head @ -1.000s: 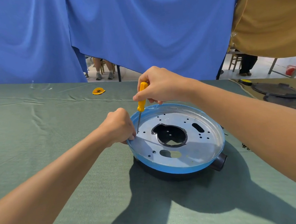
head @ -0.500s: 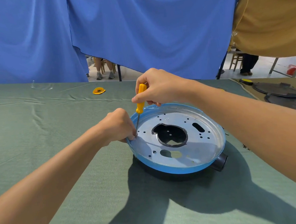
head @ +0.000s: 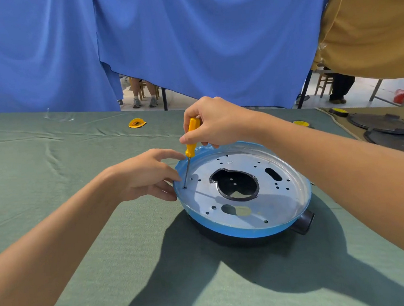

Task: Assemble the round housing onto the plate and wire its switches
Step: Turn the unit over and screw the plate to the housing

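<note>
I am holding the screwdriver (head: pixel 192 136) nearly upright, its long axis leaning a little so the yellow handle is tipping away and to the right while the thin shaft is pointing down. The tip is sitting at a small hole close to the left rim of the plate (head: pixel 282 202); I cannot tell whether a screw is under it. My right hand (head: pixel 218 124) is curling round the handle, thumb and fingers pinching it from above. My left hand (head: pixel 144 175) is lying loose and unclenched, holding nothing, its fingertips touching the plate's blue-edged rim just beside the shaft.

The plate is lying flat on top of the black round housing (head: pixel 304 224), whose short stub is poking out toward the near right. Both are sitting right of centre on the green tablecloth (head: pixel 105 236), with wide bare cloth stretching to the left and toward me. A small yellow piece (head: pixel 137 122) is lying well apart near the far edge, and dark round parts (head: pixel 386 125) are resting off to the right.
</note>
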Demonstrator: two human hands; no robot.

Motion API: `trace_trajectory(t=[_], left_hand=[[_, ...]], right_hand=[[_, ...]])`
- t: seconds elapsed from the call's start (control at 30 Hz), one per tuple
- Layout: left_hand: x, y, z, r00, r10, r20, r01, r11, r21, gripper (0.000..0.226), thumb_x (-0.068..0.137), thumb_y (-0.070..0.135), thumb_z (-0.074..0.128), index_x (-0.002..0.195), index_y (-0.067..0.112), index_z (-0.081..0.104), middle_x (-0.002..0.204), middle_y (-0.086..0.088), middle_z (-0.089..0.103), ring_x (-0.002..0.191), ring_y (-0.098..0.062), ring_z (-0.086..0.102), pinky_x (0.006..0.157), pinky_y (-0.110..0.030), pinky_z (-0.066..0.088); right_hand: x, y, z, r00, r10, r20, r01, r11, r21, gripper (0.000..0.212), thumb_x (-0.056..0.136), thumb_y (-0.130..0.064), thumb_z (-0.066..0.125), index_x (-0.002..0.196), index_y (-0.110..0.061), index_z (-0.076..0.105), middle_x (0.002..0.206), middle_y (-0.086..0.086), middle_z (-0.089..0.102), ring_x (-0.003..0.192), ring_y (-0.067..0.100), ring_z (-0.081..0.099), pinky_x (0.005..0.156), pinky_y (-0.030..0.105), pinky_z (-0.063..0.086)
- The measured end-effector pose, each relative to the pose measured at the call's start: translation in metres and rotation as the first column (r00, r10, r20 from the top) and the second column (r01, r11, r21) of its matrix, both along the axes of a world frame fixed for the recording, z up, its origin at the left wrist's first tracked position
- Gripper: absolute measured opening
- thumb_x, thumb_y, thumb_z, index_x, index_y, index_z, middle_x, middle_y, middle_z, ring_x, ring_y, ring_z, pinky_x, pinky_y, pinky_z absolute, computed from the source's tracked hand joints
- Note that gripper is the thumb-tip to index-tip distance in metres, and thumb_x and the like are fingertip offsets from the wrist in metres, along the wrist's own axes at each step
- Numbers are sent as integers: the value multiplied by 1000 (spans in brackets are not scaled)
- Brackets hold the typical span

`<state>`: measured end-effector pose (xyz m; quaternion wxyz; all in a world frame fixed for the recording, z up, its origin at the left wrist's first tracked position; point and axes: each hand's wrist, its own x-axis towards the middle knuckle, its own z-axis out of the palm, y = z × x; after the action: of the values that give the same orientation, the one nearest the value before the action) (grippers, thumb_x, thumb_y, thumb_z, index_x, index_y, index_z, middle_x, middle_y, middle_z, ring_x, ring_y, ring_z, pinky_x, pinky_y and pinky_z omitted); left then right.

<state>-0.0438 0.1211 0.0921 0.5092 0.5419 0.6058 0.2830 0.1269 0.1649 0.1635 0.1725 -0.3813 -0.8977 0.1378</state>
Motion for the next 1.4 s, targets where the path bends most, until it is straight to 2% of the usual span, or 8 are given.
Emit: trace_trajectory(t=[0.3, 0.4, 0.6, 0.77, 0.97, 1.17, 1.27, 1.4], left_hand=[[2, 3, -4, 999, 22, 29, -23, 999, 34, 64, 93, -9, 50, 143, 31, 43, 111, -22, 70, 88, -38, 74, 67, -37, 62], [2, 3, -5, 999, 32, 33, -34, 999, 41, 61, 93, -9, 50, 140, 30, 45, 110, -23, 70, 91, -39, 73, 66, -37, 62], [0, 5, -8, 996, 55, 64, -57, 998, 30, 54, 92, -9, 51, 122, 35, 44, 104, -22, 73, 84, -35, 75, 62, -35, 61], [0, 4, -10, 996, 38, 80, -42, 998, 47, 50, 93, -9, 50, 122, 32, 46, 98, -21, 75, 83, -34, 75, 62, -35, 61], [-1, 5, -10, 994, 60, 87, -63, 997, 37, 52, 93, -9, 52, 122, 35, 45, 101, -21, 74, 81, -33, 75, 60, -34, 61], [-1, 4, -13, 995, 66, 72, -70, 996, 50, 49, 94, -5, 54, 120, 36, 47, 97, -17, 76, 86, -32, 75, 63, -34, 61], [-2, 3, -14, 995, 70, 77, -75, 995, 64, 45, 95, -3, 56, 121, 34, 48, 95, -15, 77, 86, -31, 75, 64, -33, 61], [-2, 2, -16, 992, 84, 98, -90, 994, 60, 46, 95, -2, 57, 123, 34, 48, 100, -18, 75, 83, -29, 75, 62, -32, 60]], right_hand=[[-7, 4, -4, 982, -89, 166, 54, 977, 207, 53, 88, -56, 59, 57, -15, 47, 56, 1, 44, 54, 14, 42, 49, 30, 31], [-12, 2, -3, 947, -149, 284, 93, 975, 202, 53, 86, -71, 45, 73, -20, 49, 73, 0, 53, 70, 17, 54, 53, 31, 35], [-20, -4, 4, 947, 16, 320, -76, 981, 178, 8, 92, -28, 51, 92, -21, 53, 95, 2, 59, 83, 18, 52, 55, 28, 35], [-29, -8, 10, 906, -45, 422, -14, 991, 136, 46, 89, -55, 51, 98, -11, 60, 86, 5, 64, 72, 20, 59, 51, 29, 44], [-33, -12, 14, 897, -29, 441, -39, 989, 144, 20, 87, -12, 46, 88, -6, 66, 72, 8, 67, 76, 24, 65, 47, 23, 35], [-35, -14, 15, 888, -91, 451, 43, 992, 117, 40, 95, -33, 50, 62, -11, 51, 53, 2, 56, 47, 17, 49, 41, 17, 32], [-38, -19, 25, 835, -56, 548, 47, 998, 31, 37, 93, -46, 51, 74, -14, 50, 69, 2, 58, 50, 17, 53, 42, 17, 39], [-39, -19, 29, 831, -39, 555, -18, 995, 96, 17, 91, -25, 55, 95, -10, 62, 78, 5, 66, 59, 18, 64, 45, 20, 45]])
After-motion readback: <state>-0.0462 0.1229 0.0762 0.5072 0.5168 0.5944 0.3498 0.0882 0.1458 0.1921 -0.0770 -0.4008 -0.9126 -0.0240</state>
